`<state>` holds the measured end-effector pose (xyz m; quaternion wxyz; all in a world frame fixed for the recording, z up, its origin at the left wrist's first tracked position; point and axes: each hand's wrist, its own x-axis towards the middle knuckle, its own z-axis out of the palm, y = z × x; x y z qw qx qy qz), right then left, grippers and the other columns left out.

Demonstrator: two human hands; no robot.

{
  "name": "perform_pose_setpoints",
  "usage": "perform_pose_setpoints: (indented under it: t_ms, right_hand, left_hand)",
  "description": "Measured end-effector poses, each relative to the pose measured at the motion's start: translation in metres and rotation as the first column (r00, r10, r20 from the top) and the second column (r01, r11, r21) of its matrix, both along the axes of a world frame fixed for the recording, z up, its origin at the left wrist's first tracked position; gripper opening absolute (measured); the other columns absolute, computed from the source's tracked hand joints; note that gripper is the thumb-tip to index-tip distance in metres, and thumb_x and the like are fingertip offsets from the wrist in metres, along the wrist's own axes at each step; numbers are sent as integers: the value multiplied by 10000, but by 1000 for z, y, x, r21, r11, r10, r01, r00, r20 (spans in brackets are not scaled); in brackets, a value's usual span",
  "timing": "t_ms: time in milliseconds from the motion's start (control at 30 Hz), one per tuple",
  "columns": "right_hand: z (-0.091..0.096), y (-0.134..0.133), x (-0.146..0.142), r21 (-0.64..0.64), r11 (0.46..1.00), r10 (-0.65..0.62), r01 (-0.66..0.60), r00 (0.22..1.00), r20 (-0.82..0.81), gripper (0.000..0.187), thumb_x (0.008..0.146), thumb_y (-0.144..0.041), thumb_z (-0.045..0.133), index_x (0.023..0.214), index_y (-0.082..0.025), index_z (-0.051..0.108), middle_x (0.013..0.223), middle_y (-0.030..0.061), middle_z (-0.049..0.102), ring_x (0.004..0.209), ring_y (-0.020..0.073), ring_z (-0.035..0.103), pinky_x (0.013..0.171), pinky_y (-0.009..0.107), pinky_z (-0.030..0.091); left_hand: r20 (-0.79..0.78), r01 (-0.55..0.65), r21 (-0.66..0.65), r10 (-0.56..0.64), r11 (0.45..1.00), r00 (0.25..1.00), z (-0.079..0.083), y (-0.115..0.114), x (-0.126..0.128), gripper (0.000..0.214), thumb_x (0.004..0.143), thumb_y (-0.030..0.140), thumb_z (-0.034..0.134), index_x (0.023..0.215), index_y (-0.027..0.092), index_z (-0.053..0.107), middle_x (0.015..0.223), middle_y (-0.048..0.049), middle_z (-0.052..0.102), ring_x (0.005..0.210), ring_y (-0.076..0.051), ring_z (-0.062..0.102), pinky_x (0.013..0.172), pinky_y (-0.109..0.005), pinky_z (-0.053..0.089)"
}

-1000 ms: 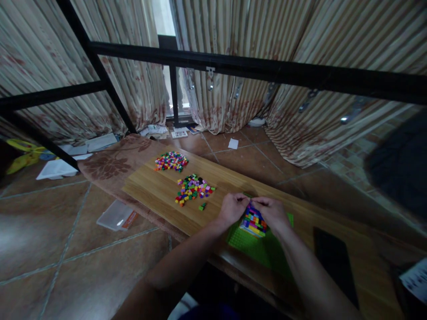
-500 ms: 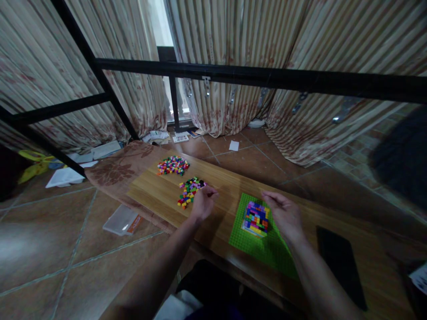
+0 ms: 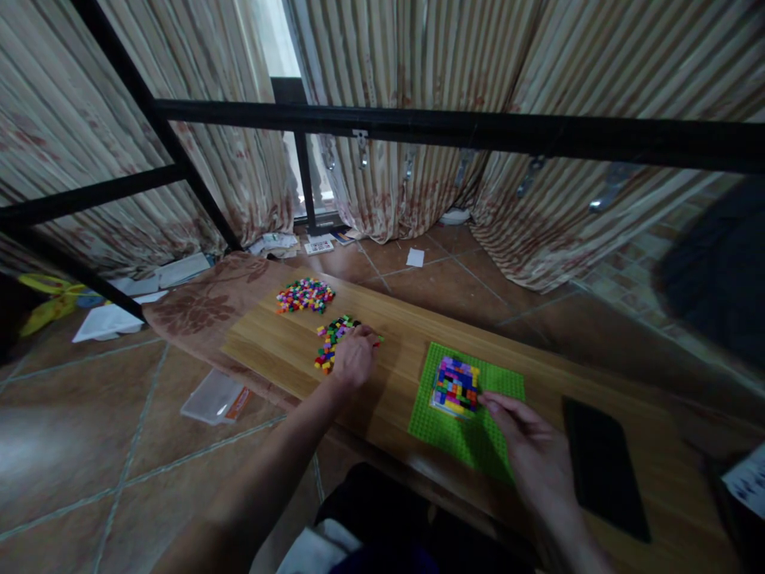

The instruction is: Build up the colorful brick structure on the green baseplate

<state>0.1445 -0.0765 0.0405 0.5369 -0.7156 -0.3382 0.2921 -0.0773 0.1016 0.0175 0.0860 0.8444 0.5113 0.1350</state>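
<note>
My left hand (image 3: 355, 356) is over the right side of a small pile of toy building bricks (image 3: 327, 351), its fingers curled down and closed. A bit of red and green shows at its fingertips; what they hold is too small to make out. My right hand (image 3: 531, 434) has thumb and forefinger pinched together at the right edge of a multicoloured brick block (image 3: 455, 386). Anything in that pinch is hidden. The block stands on a green studded baseplate (image 3: 421, 422), with purple, blue, red, black and yellow bricks on top.
A second, mixed-colour brick pile (image 3: 304, 295) lies farther back on the wooden board (image 3: 268, 343). A dark flat tablet-like object (image 3: 603, 466) rests at the right. On the tiled floor at left is a clear plastic box (image 3: 215, 396). A black metal rail (image 3: 418, 127) crosses beyond the board.
My right hand has come down and nearer to me, from above the block's far corner to its right edge. My left hand has shifted slightly left and back over the brick pile.
</note>
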Motion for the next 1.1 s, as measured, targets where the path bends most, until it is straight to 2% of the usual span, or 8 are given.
perform_pose_setpoints:
  t_ms: [200,300,433,567,633,733,933,1100]
  right_hand:
    - [6,-18,4,-14,999,-29,29,1000,6,299,748,-467,666,914,-230,740,979,69,743,968,254,666,887,412,494]
    - [8,-23,5,-5,998,-57,57,998,-3,290,734,-469,676,883,-228,741,959,70,746,934,252,675,864,402,506]
    - [0,-26,-1,20,998,-54,54,998,-15,276,750,-456,669,892,-229,735,957,65,745,921,241,676,862,392,508]
    - [-8,-29,-16,23,999,48,-49,998,39,255,810,-439,617,928,-239,723,975,56,735,946,229,663,872,384,498]
    - [-8,-33,-21,31,995,94,-98,990,103,247,843,-426,581,946,-246,717,991,52,723,962,221,652,876,375,490]
    - [-8,-41,-16,50,992,98,-112,970,223,247,870,-408,547,969,-250,708,1004,53,707,972,213,638,885,367,476]
    - [-23,-75,30,-4,988,-143,153,933,331,316,862,-463,519,979,-225,693,1035,80,691,969,236,631,901,407,467]
    - [-35,-102,65,-49,909,-327,413,781,532,504,843,-555,495,1166,-184,605,1143,130,632,1026,283,592,902,448,458]
  left_hand:
    - [-66,-8,-11,7,1000,998,0,13,2,179,825,141,485,858,144,661,997,-138,640,968,-246,577,889,-345,440]
    - [-27,16,25,-15,1000,1000,5,7,2,169,848,147,469,907,130,626,1023,-146,631,1016,-257,563,920,-364,423]
    - [180,55,-70,-42,996,983,15,-25,12,195,902,199,425,935,148,611,915,-97,657,859,-210,617,794,-313,463]
    - [454,262,-244,-129,934,882,19,-68,30,222,910,231,439,968,193,650,885,-40,692,771,-152,641,715,-245,474]
    - [499,271,-256,-113,928,859,17,-79,34,242,911,238,437,986,202,663,926,-39,701,798,-146,650,716,-232,481]
    - [451,186,-207,-75,960,889,10,-75,28,262,905,253,433,978,193,677,934,-58,701,828,-164,656,751,-252,492]
    - [219,-1,-88,20,996,976,-7,-35,-3,282,887,318,437,919,206,694,933,-76,701,804,-201,664,724,-282,498]
    - [110,-102,46,96,994,989,-7,-19,-20,268,851,319,464,947,230,698,1030,-72,683,808,-204,651,694,-272,486]
